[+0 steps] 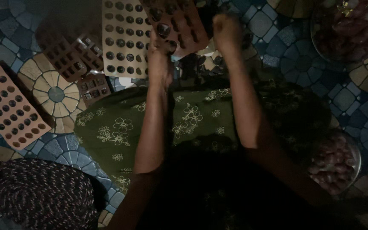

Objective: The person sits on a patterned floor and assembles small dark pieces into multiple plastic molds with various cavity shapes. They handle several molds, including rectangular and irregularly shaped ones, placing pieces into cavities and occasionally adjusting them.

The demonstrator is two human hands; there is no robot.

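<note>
Above the green flowered cloth (124,127) that covers the person's lap, both hands hold up a brown mould tray (179,21) with rounded dark pieces in its pockets: the left hand (158,55) is clenched on the tray's lower edge, and the right hand (226,30) is closed in a fist at its right side, though the dim light hides just how those fingers grip. Just left of that tray lies a cream mould tray (122,38) with dark filled pockets, farther left small dark moulds (71,57) and an orange empty mould (9,108), all on the patterned tile floor (303,64).
</note>
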